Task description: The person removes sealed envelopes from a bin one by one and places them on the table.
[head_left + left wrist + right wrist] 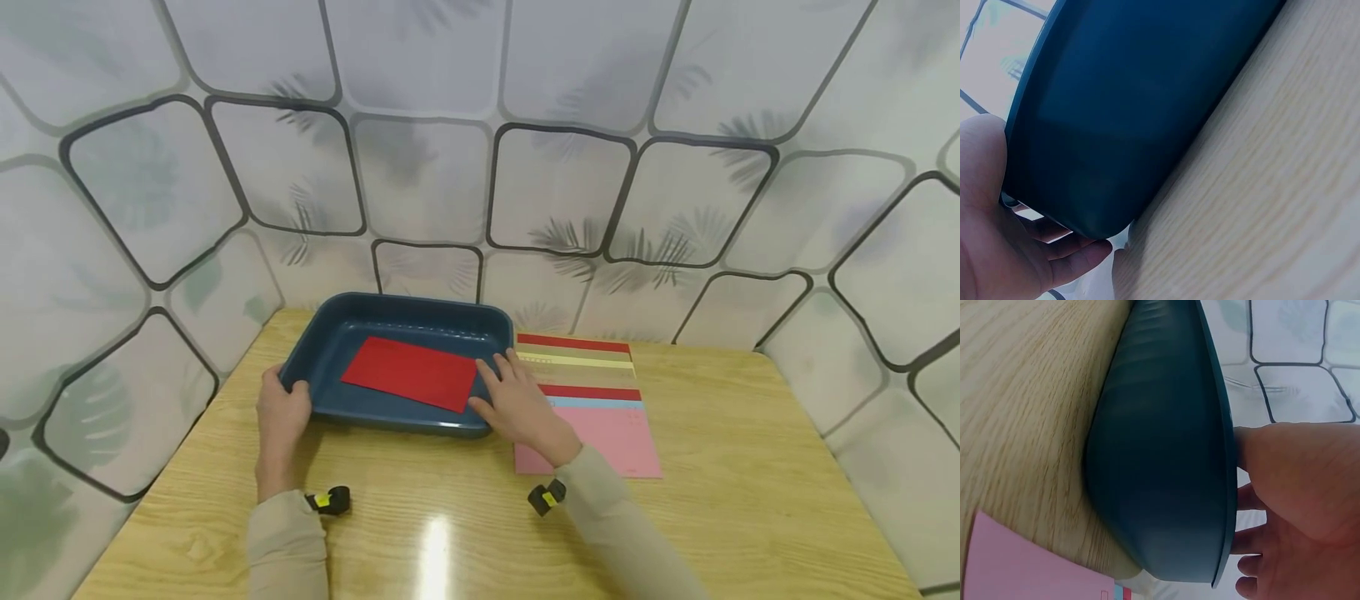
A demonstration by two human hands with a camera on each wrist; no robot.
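A dark blue plastic tray (pixel 401 423) with raised sides sits on the wooden table. My left hand (pixel 283 412) grips its left end, thumb over the rim and fingers against the outer wall, as the left wrist view (pixel 1004 250) also shows. Inside, a flat red envelope (pixel 412 372) lies slanted on the tray's bottom. Over the right rim reaches my right hand (pixel 517 404), its fingers spread and loosely extended near the envelope's right end. In the right wrist view, that hand's fingers (pixel 1250 539) pass behind the rim, so their tips are hidden.
Right of the tray, partly under my right forearm, several envelopes overlap in a fanned stack, with a pink envelope (pixel 618 437) at the front and red, tan, yellow and blue ones behind. A patterned curtain (pixel 427 183) borders the wooden table (pixel 750 467) at the back and sides.
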